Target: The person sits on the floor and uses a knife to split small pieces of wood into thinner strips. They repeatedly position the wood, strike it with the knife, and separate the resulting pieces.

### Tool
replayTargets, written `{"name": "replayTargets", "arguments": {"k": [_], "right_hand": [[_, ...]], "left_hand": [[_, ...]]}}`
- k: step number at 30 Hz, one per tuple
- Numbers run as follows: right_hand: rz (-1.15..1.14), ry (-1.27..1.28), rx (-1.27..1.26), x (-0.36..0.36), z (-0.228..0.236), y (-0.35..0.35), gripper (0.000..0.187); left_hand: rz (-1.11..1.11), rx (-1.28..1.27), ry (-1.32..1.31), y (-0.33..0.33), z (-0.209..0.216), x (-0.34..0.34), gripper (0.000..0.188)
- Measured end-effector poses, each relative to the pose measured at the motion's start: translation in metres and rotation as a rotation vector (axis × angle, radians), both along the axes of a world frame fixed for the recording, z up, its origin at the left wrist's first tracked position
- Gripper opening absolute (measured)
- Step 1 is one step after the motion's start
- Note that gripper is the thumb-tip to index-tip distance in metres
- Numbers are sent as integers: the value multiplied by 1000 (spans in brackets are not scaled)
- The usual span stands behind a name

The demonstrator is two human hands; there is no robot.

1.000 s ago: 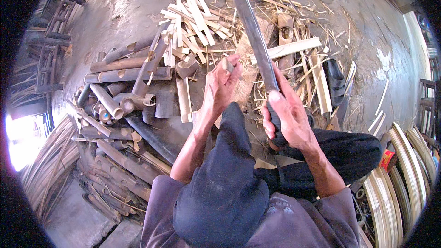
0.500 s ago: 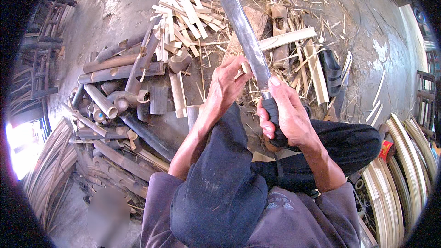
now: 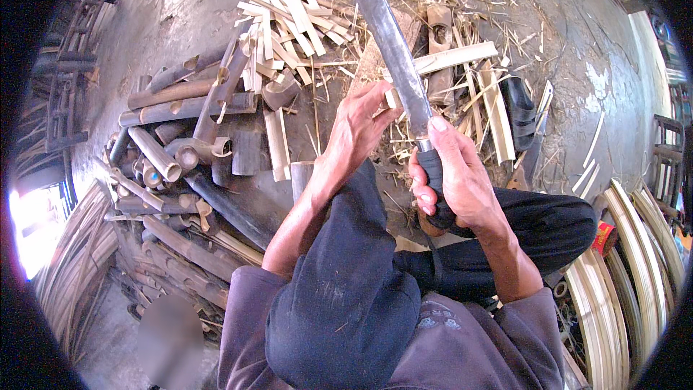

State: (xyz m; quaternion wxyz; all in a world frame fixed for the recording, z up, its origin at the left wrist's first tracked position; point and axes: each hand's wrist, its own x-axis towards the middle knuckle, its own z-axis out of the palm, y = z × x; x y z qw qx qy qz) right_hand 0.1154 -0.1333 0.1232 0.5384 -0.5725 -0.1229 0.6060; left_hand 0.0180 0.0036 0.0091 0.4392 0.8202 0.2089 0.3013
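Note:
My right hand is closed round the black-wrapped handle of a machete. Its long steel blade points up and away, tilted a little to the left. Just left of the blade, my left hand pinches a short bamboo piece between thumb and fingers; only its pale end shows. The piece is beside the blade's lower part, and I cannot tell whether they touch. Under and beyond the blade lies a wooden block, partly covered by it. A pale bamboo strip lies behind the blade on the right.
A pile of split bamboo strips lies at the far left of the block. Dark bamboo tubes are heaped on the left. A black sandal lies to the right. Long bamboo slats are stacked at the near right.
The machete's blade has shifted slightly right, and more of the bamboo piece's pale end shows in my left hand. Both grips stay the same.

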Motion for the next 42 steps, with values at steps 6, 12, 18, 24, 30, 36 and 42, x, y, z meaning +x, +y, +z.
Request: {"name": "replayTargets", "arguments": {"k": [6, 12, 18, 24, 30, 36, 42], "right_hand": [[-10, -8, -24, 1, -2, -1, 49], [-4, -9, -18, 2, -1, 1, 45], [41, -32, -13, 5, 1, 0, 46], [56, -25, -36, 5, 6, 0, 56], [30, -130, 38, 0, 0, 0, 52], [53, -180, 90, -5, 1, 2, 47], [79, -183, 94, -5, 14, 4, 48]], "left_hand": [[-17, -11, -62, 0, 7, 3, 31], [-19, -49, -74, 0, 8, 3, 32], [32, -286, -125, -6, 7, 7, 28], [15, -45, -38, -2, 7, 4, 28], [13, -70, -35, -2, 5, 6, 30], [-8, -135, -63, 0, 14, 7, 27], [-5, -33, 58, 8, 35, 2, 30]]}}
